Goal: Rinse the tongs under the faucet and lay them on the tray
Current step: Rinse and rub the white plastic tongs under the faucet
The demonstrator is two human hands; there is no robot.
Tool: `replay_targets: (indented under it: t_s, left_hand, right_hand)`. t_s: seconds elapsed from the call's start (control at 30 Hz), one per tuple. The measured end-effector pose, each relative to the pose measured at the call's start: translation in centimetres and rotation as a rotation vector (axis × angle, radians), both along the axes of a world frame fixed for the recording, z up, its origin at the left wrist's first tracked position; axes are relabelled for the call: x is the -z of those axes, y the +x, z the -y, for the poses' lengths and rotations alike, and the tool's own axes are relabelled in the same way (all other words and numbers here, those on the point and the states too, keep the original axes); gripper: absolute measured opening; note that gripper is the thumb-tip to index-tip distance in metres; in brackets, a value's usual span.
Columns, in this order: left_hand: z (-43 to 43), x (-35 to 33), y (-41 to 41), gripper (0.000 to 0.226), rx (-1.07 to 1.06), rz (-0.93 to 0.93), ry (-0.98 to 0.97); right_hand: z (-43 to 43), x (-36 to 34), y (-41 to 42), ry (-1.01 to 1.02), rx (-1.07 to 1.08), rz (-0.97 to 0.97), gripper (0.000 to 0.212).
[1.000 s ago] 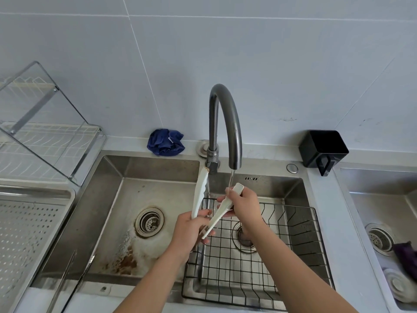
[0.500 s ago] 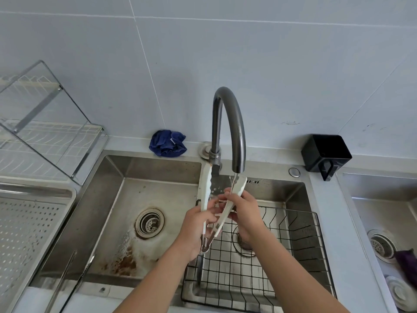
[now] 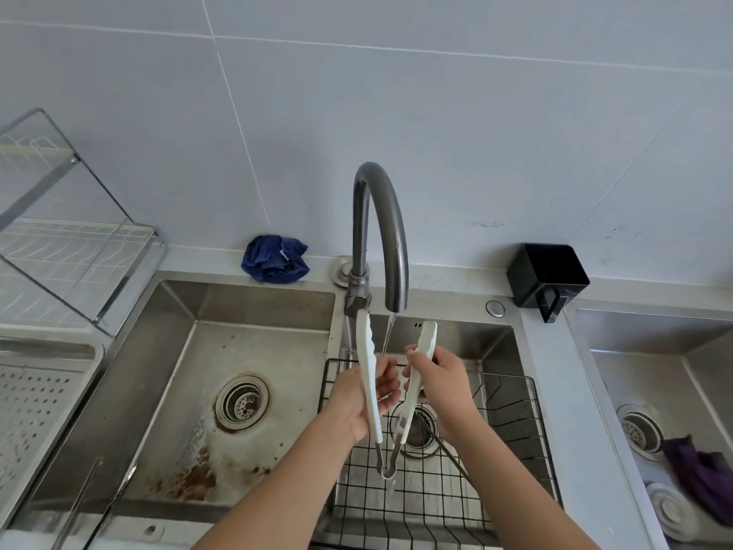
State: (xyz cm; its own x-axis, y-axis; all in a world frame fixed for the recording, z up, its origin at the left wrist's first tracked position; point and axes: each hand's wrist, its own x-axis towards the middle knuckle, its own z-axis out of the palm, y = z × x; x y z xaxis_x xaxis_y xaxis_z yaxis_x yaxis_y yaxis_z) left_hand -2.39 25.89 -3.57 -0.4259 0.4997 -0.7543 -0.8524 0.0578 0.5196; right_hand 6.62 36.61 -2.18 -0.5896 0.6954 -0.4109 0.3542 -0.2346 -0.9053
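White tongs (image 3: pixel 368 375) with a metal hinge stand tips-up under the dark curved faucet (image 3: pixel 380 232), spread into a V. A thin stream of water runs from the spout down between the two arms. My left hand (image 3: pixel 357 398) grips the left arm of the tongs. My right hand (image 3: pixel 440 383) grips the right arm. The hinge hangs low over the black wire basket (image 3: pixel 511 430) in the right sink basin. The perforated metal tray (image 3: pixel 35 406) lies at the far left beside the sink.
The left basin (image 3: pixel 238 351) has a drain and rusty stains. A blue cloth (image 3: pixel 275 258) lies behind it and a black holder (image 3: pixel 547 277) hangs at the right. A clear dish rack (image 3: pixel 71 240) stands above the tray. Another sink (image 3: pixel 650 391) at the right holds a purple cloth.
The tongs have turned more upright and their arms have spread apart under the stream. Both hands shifted slightly, each now holding one arm.
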Motion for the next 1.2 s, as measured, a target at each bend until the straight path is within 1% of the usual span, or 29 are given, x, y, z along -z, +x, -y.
replay_targets:
  t_s: [0.07, 0.13, 0.17, 0.23, 0.3, 0.37, 0.43, 0.5, 0.6, 0.63, 0.67, 0.73, 0.77, 0.8, 0.9, 0.93, 1.0, 1.03, 1.1, 1.13, 1.2]
  left_hand:
    - [-0.1, 0.1, 0.1, 0.013, 0.007, 0.009, -0.004]
    - [0.2, 0.2, 0.2, 0.022, 0.005, 0.013, 0.004]
    - [0.3, 0.2, 0.1, 0.022, 0.002, 0.013, 0.017]
    - [0.7, 0.3, -0.3, 0.014, -0.008, -0.006, 0.048]
    - [1.1, 0.5, -0.6, 0.018, -0.01, -0.04, 0.053]
    - [1.5, 0.3, -0.7, 0.017, -0.004, -0.075, 0.018]
    - [1.9, 0.3, -0.8, 0.029, -0.015, -0.088, -0.012]
    - [2.7, 0.4, -0.8, 0.038, -0.035, -0.085, 0.029]
    - [4.6, 0.8, -0.9, 0.073, 0.027, -0.035, 0.142]
    - [5.0, 0.8, -0.7, 0.078, 0.075, -0.058, 0.154]
    - [5.4, 0.9, -0.5, 0.071, 0.134, -0.117, 0.131]
    - [5.7, 0.5, -0.1, 0.041, 0.243, -0.235, 0.079]
    - [5.8, 0.3, 0.1, 0.031, 0.263, -0.262, 0.066]
    - [5.8, 0.3, 0.2, 0.032, 0.268, -0.293, 0.052]
    - [5.5, -0.1, 0.6, 0.041, 0.252, -0.479, -0.061]
    - [5.3, -0.1, 0.9, 0.041, 0.239, -0.534, -0.095]
    - [4.8, -0.2, 1.3, 0.034, 0.221, -0.608, -0.142]
    - [4.7, -0.2, 1.4, 0.028, 0.222, -0.634, -0.163]
    - [4.9, -0.2, 1.2, 0.023, 0.217, -0.658, -0.189]
    - [5.1, -0.2, 1.0, 0.023, 0.207, -0.65, -0.195]
    - [5.9, -0.1, 0.7, 0.025, 0.18, -0.622, -0.21]
  right_hand:
    - [0.0, -0.1, 0.1, 0.011, -0.007, 0.002, 0.012]
    - [0.1, -0.1, 0.1, 0.029, -0.022, 0.009, 0.013]
    - [0.2, -0.1, 0.0, 0.036, -0.029, 0.012, 0.014]
    - [0.4, -0.1, -0.1, 0.037, -0.038, 0.01, 0.013]
    - [0.5, 0.0, -0.4, 0.027, -0.047, 0.003, 0.013]
    - [0.7, 0.0, -0.8, 0.026, -0.045, -0.001, 0.013]
    - [0.9, -0.1, -1.2, 0.04, -0.027, 0.007, 0.013]
    - [1.1, -0.1, -1.6, 0.052, -0.005, 0.015, 0.013]
    - [1.5, -0.1, -2.1, 0.054, 0.042, 0.013, 0.016]
    - [1.7, 0.0, -2.3, 0.061, 0.057, 0.024, 0.018]
    - [1.8, 0.1, -2.5, 0.063, 0.066, 0.034, 0.02]
    - [2.2, 0.4, -2.7, 0.038, 0.064, 0.024, 0.018]
    - [2.4, 0.5, -2.8, 0.019, 0.055, 0.014, 0.014]
    - [2.6, 0.6, -2.9, 0.005, 0.044, 0.005, 0.012]
    - [2.8, 0.9, -3.5, -0.019, 0.066, -0.031, 0.019]
    - [2.7, 0.8, -3.8, -0.01, 0.109, -0.038, 0.017]
    - [2.5, 0.8, -4.4, 0.077, 0.225, -0.013, 0.007]
    - [2.5, 0.7, -4.7, 0.133, 0.271, 0.005, 0.007]
    - [3.1, 0.8, -5.0, 0.196, 0.291, 0.025, 0.017]
    - [3.4, 0.9, -5.2, 0.187, 0.258, 0.025, 0.016]
    - [3.6, 0.9, -5.1, 0.095, 0.157, 0.004, 0.011]
